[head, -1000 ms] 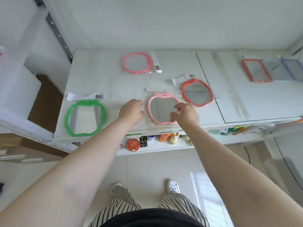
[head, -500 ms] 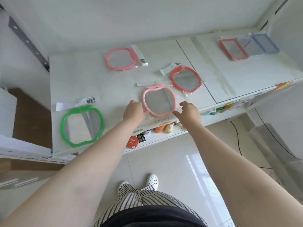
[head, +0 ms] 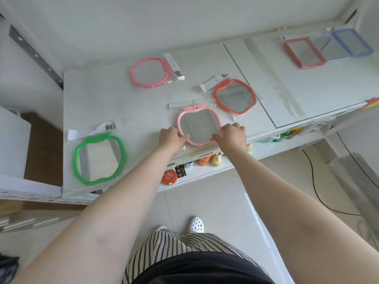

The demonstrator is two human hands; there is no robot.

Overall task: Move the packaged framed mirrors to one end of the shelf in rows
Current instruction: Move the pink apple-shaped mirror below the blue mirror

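Pink apple mirrors [head: 150, 72] two, green [head: 99, 158] one, red [head: 235, 96] one

Below me sit orange bottles [head: 205, 160], a round orange tin [head: 169, 177], and my white clog [head: 196, 224] on the tiled floor [head: 215, 201].

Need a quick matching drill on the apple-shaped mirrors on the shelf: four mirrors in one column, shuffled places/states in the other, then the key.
Column 1
1. green mirror
2. light pink mirror
3. red-orange mirror
4. darker pink mirror

Column 2
A. at the back of the shelf, barcode tab on its right
B. gripped at its lower rim by left hand and right hand
C. nearest the shelf's left end, at the front
D. behind and right of the held one, beside the shelf's seam

Pairs: 1-C, 2-B, 3-D, 4-A
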